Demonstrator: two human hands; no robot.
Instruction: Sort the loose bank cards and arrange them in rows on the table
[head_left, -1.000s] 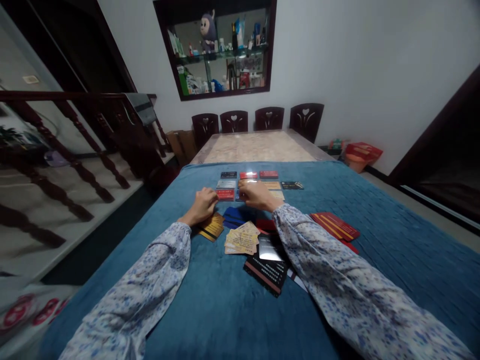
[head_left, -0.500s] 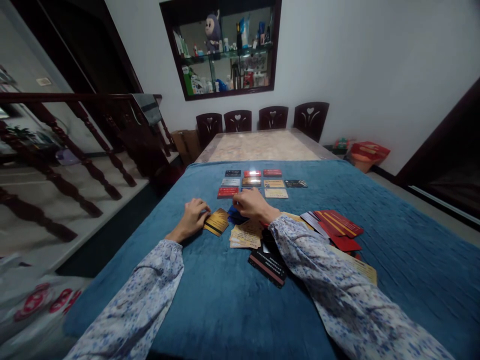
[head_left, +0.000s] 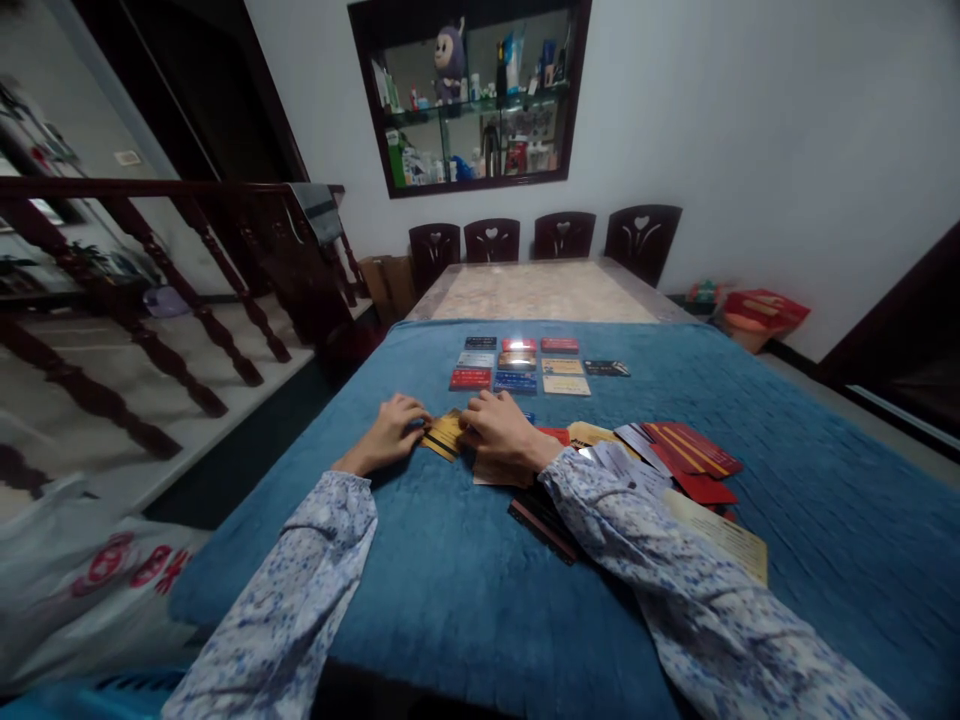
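Yellow-gold cards (head_left: pixel 443 437) with a dark stripe lie fanned on the blue cloth (head_left: pixel 450 560). At their left edge, my left hand (head_left: pixel 393 430) has its curled fingertips on them. My right hand (head_left: pixel 501 430) is bent over their right edge and partly hides pale cards (head_left: pixel 491 472) beneath it. Farther off, several cards stand in rows, among them a blue one (head_left: pixel 515 382), a red one (head_left: pixel 470 379) and a cream one (head_left: pixel 566 385). Black cards (head_left: pixel 544 525) lie by my right sleeve, and red cards (head_left: pixel 686 450) are spread to its right.
Beyond the cloth is the bare marble tabletop (head_left: pixel 540 290), with dark chairs (head_left: pixel 564 236) behind it. White plastic bags (head_left: pixel 97 580) sit at the lower left beside the table. A wooden railing (head_left: pixel 172 188) runs along the left.
My right hand has moved from the rows back toward the gold cards, and a blue card now shows in the near row. The whole view has shifted slightly.
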